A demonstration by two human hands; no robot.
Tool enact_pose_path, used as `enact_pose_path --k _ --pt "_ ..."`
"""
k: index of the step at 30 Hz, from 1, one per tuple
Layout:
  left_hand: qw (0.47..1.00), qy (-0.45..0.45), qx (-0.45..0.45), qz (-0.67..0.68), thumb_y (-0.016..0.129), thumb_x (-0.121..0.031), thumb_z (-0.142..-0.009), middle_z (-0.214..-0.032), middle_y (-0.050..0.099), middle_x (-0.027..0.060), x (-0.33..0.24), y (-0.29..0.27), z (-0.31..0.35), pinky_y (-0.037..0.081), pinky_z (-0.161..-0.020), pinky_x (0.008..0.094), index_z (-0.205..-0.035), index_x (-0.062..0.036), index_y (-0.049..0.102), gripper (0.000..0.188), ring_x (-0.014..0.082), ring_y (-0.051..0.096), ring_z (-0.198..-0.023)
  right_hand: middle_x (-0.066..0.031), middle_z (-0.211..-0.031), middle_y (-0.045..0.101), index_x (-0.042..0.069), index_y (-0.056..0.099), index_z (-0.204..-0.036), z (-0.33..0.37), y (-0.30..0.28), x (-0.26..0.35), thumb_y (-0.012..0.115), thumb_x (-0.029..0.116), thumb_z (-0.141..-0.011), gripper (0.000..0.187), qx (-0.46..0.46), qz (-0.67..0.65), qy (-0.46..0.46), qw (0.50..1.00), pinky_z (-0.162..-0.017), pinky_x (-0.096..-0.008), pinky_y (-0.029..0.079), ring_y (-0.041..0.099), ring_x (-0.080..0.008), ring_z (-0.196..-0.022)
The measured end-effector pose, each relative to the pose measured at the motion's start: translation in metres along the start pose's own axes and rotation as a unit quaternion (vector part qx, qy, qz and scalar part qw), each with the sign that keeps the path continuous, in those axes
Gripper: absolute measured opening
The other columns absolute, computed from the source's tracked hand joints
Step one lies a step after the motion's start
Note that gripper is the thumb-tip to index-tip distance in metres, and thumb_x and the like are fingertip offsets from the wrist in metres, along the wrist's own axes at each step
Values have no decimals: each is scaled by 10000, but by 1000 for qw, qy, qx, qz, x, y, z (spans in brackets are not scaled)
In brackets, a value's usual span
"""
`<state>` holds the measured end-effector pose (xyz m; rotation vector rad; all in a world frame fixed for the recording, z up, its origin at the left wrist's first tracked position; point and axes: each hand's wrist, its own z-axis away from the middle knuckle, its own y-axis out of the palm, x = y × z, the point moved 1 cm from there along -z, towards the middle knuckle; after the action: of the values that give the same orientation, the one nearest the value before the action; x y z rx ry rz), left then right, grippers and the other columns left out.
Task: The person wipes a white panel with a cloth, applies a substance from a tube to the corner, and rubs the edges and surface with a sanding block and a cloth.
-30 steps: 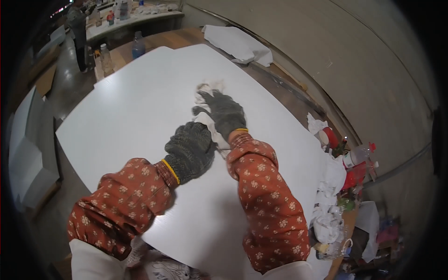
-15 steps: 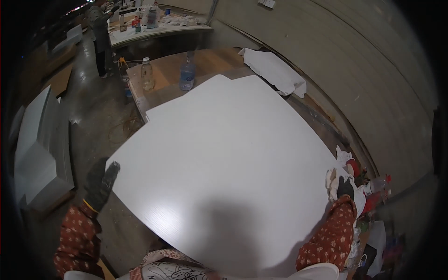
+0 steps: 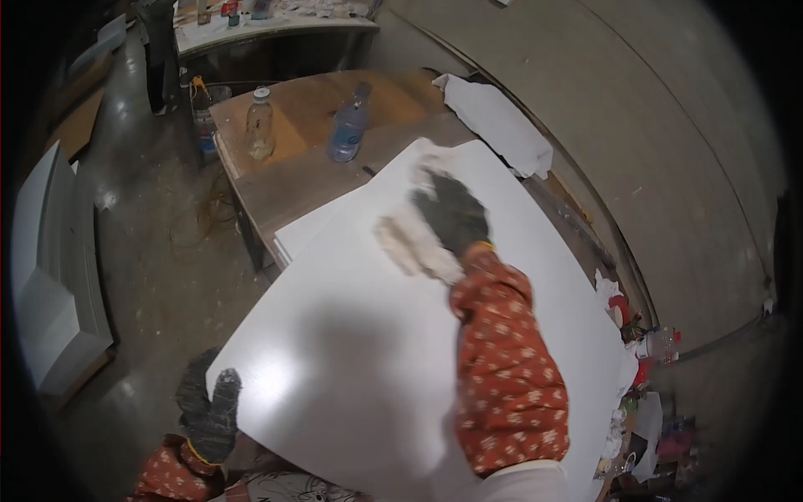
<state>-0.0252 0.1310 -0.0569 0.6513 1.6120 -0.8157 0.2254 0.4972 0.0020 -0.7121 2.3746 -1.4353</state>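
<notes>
A large white board [image 3: 360,360] lies over a wooden table [image 3: 293,180] and fills the middle of the view. My right hand [image 3: 452,213], in a dark grey glove, reaches over the far part of the board and presses a whitish rag [image 3: 410,243] onto it; both are blurred by motion. My left hand [image 3: 209,410], also gloved, is at the board's near left corner, with its fingers around the edge. Both sleeves are red with a small pale pattern.
Two plastic bottles [image 3: 260,124] [image 3: 348,125] stand on the wooden table beyond the board. A white cloth [image 3: 498,121] lies at the far right. White panels [image 3: 50,276] are stacked on the floor at left. Rags and bottles [image 3: 648,347] crowd the right edge.
A second ago both hands were together at the board's middle. They then parted to its edges. Now the right hand is far out on the board with the rag and the left is at the near corner.
</notes>
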Motion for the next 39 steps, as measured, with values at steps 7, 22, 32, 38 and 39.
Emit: enact_pose_path --k 7,22,32,38,39 --pt "980 173 88 -37 607 -116 -891 -930 638 215 1 -25 -30 508 -729 404 -1098 70 567 281 335 645 -800 -108 -1505 307 90 363 -1421 277 -114 -319 289 220 -1001 446 242 444 155 849 -1146 -317 220 268 -210 -1396" --pt "989 -2 37 143 675 -125 -845 -1055 606 101 10 -29 -20 470 -875 348 -1207 16 521 417 193 580 -971 -178 -1231 560 100 482 -1309 121 -54 117 523 389 -927 481 85 -223 157 958 -926 -423 457 547 -324 -1130" --pt "981 -46 140 123 708 -90 -773 -876 632 43 33 -32 -38 499 -717 288 -1069 -24 597 322 138 603 -787 -227 -1129 622 58 533 -1240 175 -51 -160 385 561 -921 614 153 159 404 888 -884 -470 473 579 -414 -1056" --pt "952 -150 172 205 693 -78 -773 -800 630 17 50 -15 -50 492 -678 268 -997 -25 612 244 117 597 -742 -190 -1268 537 75 506 -1252 -26 41 -89 385 432 -951 482 194 187 216 939 -927 -489 453 521 -383 -1161" --pt "953 -148 169 205 693 -78 -773 -800 630 17 46 -13 -51 492 -678 268 -997 -25 612 244 117 597 -742 -189 -1212 570 74 518 -1229 -46 42 -61 417 407 -946 449 191 188 170 948 -908 -477 469 550 -371 -1126"
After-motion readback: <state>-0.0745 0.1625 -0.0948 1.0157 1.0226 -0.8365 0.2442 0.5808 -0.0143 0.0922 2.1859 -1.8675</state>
